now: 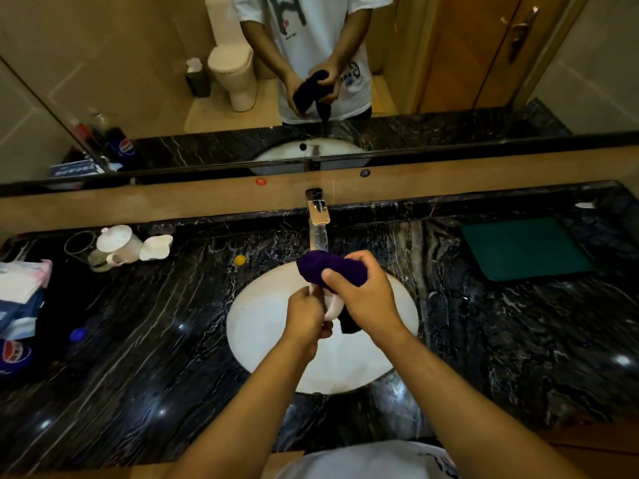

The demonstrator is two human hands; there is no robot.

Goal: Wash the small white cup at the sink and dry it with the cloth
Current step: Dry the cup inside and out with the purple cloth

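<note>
Over the white sink [380,357], the left hand [306,314] grips the small white cup [332,305] while the right hand [363,292] clutches the purple cloth [321,267] against it, so washing looks finished, with drying underway and not visibly complete.

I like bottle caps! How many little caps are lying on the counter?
2: a yellow cap left of the tap, and a blue cap near the counter's left end. Others may be hidden.
</note>
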